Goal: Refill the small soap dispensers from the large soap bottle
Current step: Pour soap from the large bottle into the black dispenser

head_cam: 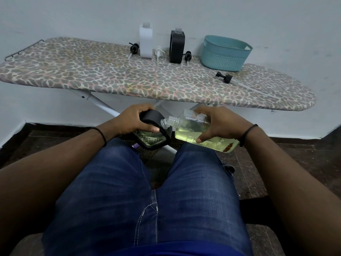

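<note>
My left hand (135, 120) grips a small black-framed soap dispenser (153, 133) above my knees, tilted, with its clear open neck toward the right. My right hand (219, 124) holds the large clear soap bottle (195, 129), lying nearly on its side with yellowish liquid inside. Its threaded mouth meets the dispenser's neck. On the ironing board (110, 76) stand a white dispenser (146, 42) and a black dispenser (177, 46), both uncapped. Pump heads lie beside them: a black one (133, 48), a white one (159, 52) and another black one (188, 56).
A teal basket (226, 53) sits at the board's right rear. A black pump with a long clear tube (224, 77) lies in front of it. The board's white legs (103, 105) run down behind my hands. My jeans-clad legs fill the foreground over a dark floor.
</note>
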